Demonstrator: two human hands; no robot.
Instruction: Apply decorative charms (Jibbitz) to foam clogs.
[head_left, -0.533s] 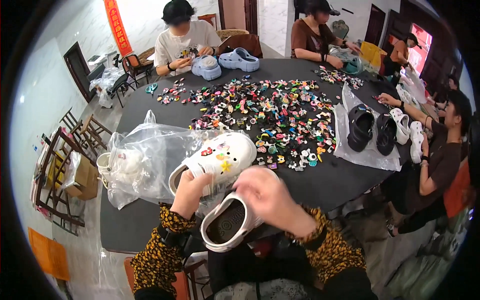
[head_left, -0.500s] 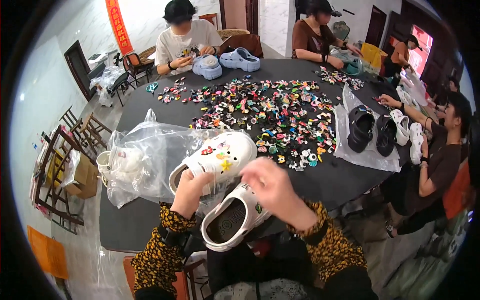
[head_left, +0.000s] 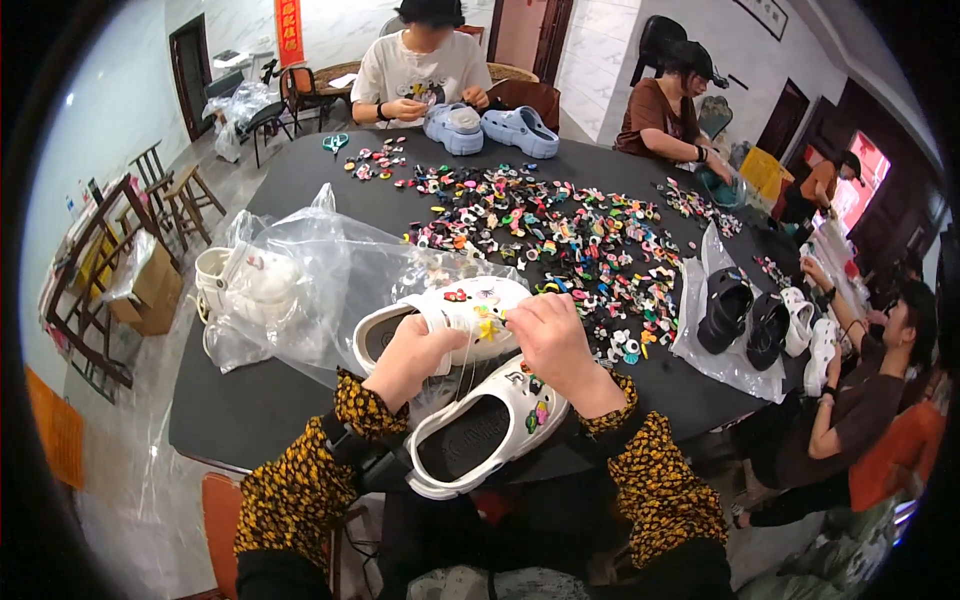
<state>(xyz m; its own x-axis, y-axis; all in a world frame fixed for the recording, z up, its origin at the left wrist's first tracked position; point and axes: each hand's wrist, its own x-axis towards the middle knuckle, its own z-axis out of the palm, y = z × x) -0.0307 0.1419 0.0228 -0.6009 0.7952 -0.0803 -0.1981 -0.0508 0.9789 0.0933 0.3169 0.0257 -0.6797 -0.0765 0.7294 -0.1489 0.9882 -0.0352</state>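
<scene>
My left hand [head_left: 415,352] grips a white clog [head_left: 470,292] by its side, near the heel opening. Several charms sit on that clog's upper, among them a yellow star charm [head_left: 490,326] and a red charm [head_left: 457,296]. At the clog's toe end, the fingers of my right hand [head_left: 552,338] are closed in a pinch against the upper; anything between them is hidden. Just below, a second white clog [head_left: 548,422], also with charms, lies at the near table edge, its dark insole [head_left: 462,440] showing.
Many loose colourful charms [head_left: 560,215] cover the middle of the dark table [head_left: 250,420]. On the left, a clear plastic bag [head_left: 320,260] lies against white clogs [head_left: 265,275]. Black clogs [head_left: 725,310] rest on plastic at right. Across the table, a person handles light blue clogs [head_left: 520,132].
My right hand has come in from a blurred position to touch the clog's toe end. The view has shifted and tilted. My left hand still holds the same clog.
</scene>
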